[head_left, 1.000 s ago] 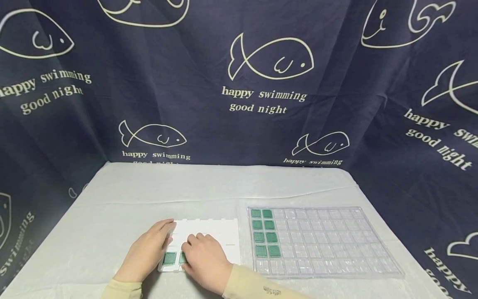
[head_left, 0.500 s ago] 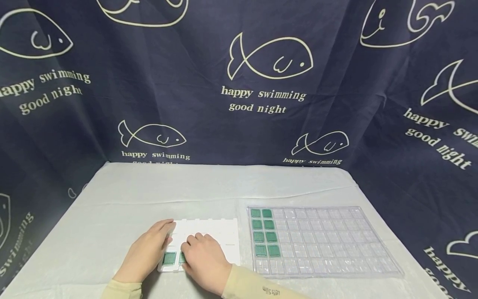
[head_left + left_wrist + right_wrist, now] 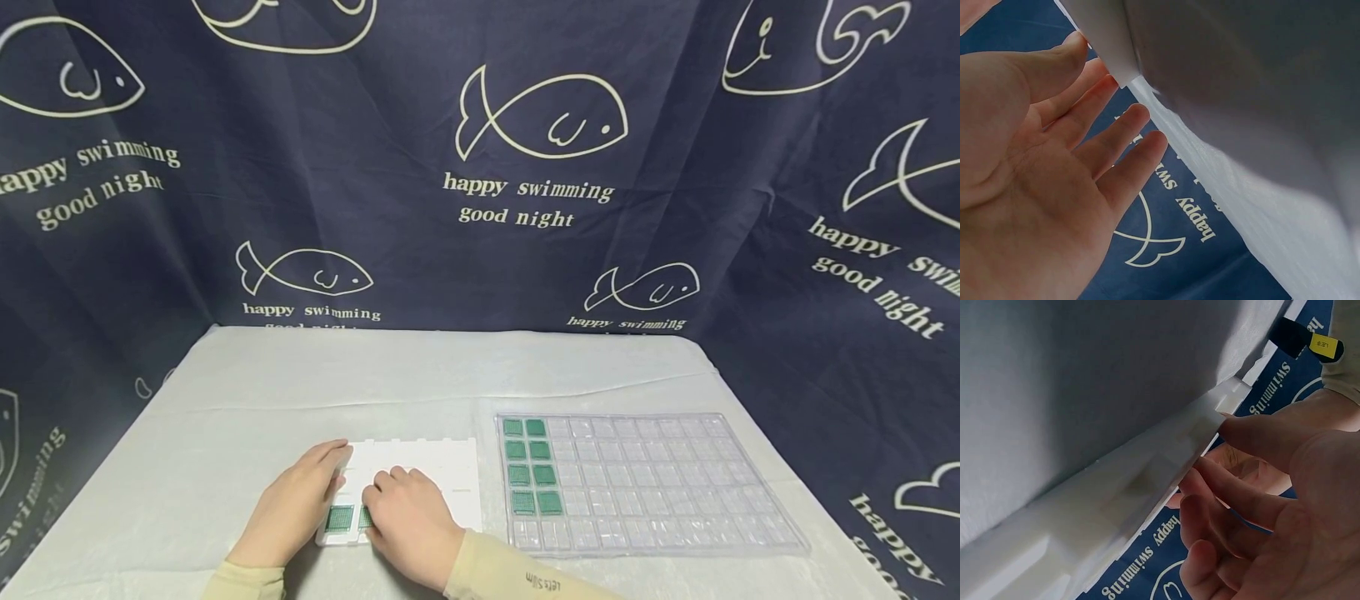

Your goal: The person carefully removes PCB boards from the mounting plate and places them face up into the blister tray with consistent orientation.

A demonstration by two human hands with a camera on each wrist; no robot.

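A white tray (image 3: 420, 458) lies flat on the table. Its near left slot holds a green square board (image 3: 340, 518) with a fine dotted grid. My left hand (image 3: 292, 502) grips the tray's left side, thumb inside the edge and fingertips by the far corner. In the left wrist view, the outer fingers of that left hand (image 3: 1079, 137) stand apart from the tray. My right hand (image 3: 415, 518), fingers bent, pinches a second green square board (image 3: 365, 517) at its slot, covering most of it. The thumb of this right hand (image 3: 1266, 494) meets the tray's near edge in the right wrist view.
On the right lies a clear plastic compartment tray (image 3: 660, 467). Its two leftmost columns contain several green square boards (image 3: 545, 476); the bottom row shows none. A white cloth (image 3: 450, 367) covers the table, and a dark blue fish-print curtain (image 3: 375, 167) surrounds it.
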